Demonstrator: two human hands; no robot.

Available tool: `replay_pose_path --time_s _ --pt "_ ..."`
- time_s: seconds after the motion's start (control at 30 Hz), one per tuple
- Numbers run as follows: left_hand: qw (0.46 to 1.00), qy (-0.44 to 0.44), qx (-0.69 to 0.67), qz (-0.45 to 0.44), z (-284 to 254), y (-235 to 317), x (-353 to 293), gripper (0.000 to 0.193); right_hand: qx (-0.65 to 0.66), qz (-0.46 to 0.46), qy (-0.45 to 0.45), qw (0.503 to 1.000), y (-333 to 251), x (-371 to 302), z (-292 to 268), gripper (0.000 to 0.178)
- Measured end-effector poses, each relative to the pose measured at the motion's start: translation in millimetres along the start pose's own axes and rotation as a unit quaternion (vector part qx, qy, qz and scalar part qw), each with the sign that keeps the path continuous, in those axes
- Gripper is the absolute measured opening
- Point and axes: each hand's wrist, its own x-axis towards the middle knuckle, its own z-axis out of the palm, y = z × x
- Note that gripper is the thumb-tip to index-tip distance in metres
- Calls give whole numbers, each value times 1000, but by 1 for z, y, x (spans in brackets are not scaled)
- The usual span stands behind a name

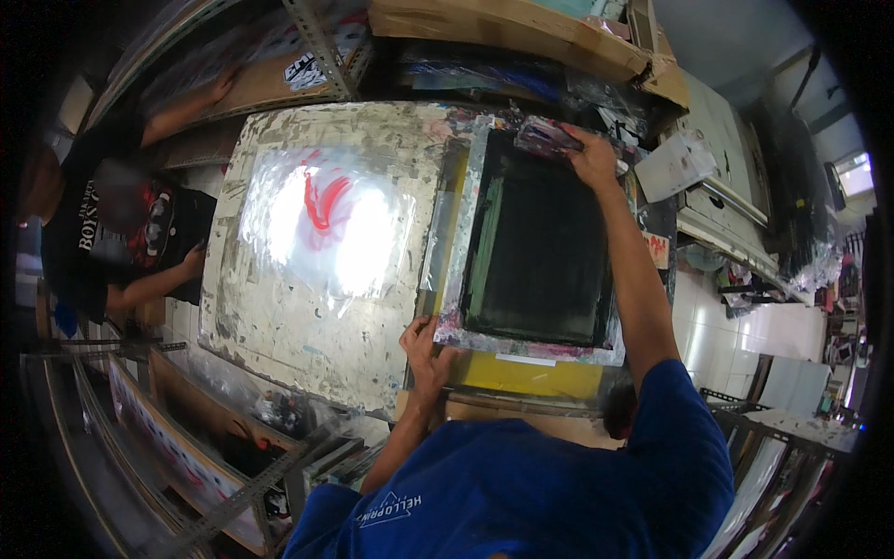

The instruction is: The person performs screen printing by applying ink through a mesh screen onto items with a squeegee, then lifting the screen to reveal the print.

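Note:
A screen printing frame (529, 349) with a dark mesh and ink-stained edges lies over a yellow board (521, 374) in front of me. My left hand (427, 361) has its fingers curled at the frame's near left corner. At the far end of the screen, my right hand (593, 156) is closed on an ink-smeared squeegee (548, 137); its lower edge is hard to make out. Left of the screen, a shiny clear plastic sheet (270, 224) with a red ink smear (322, 200) lies on the paint-worn table (270, 321).
Across the table's left end stands another person (130, 224) in a black shirt, one arm stretched toward a shelf. Metal racks (214, 508) border the near left. A whitish plastic container (672, 168) is right of the screen. Cardboard (503, 33) lines the back.

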Motion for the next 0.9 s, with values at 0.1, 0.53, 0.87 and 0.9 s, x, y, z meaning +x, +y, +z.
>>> replay_pose_path --time_s 0.1,0.53,0.87,0.9 --pt "998 33 -42 -17 3 9 0 66 49 37 3 998 -11 -51 -21 51" --pt "919 201 -331 69 -30 140 126 61 -148 -205 144 957 -204 -165 -164 53" --pt "958 141 246 -42 47 16 76 27 -113 -208 160 958 -212 -67 -212 37" --pt "976 137 166 -34 52 10 76 22 -85 -176 144 970 -217 -65 -219 37"
